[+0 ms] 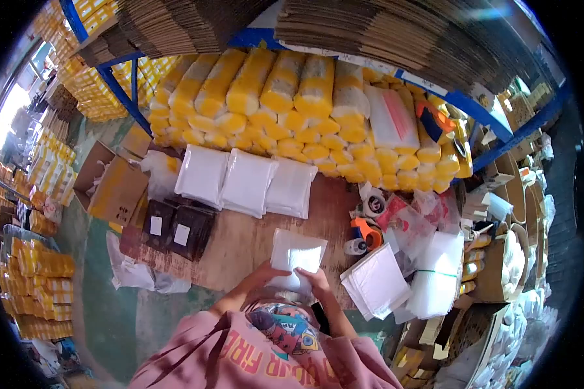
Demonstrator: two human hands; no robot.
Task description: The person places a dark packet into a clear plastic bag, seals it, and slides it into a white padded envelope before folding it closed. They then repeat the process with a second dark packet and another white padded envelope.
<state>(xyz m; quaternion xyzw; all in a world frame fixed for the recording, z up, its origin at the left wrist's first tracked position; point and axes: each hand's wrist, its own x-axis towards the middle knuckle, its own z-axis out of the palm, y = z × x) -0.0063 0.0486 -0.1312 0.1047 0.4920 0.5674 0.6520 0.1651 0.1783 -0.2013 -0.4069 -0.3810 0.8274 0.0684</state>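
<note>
A flat white packet with a shiny, plastic-looking surface point(298, 251) is held low over the table's near edge, close to my body. My left hand point(266, 276) grips its near left side, and my right hand point(314, 280) pinches its near right side with the thumb on top. Behind it, three stacks of white packets point(248, 181) lie in a row. To the right is a pile of white square sheets or packets point(376, 281). Dark wrapped packages with white labels point(191, 232) sit at the left.
Yellow-and-white rolls point(305, 84) are piled behind the table point(240, 236), under a blue-framed shelf of flat cardboard point(409, 39). An orange tape dispenser point(368, 233) and banded clear plastic sheets point(437, 266) lie right. An open cardboard box point(118, 188) stands left.
</note>
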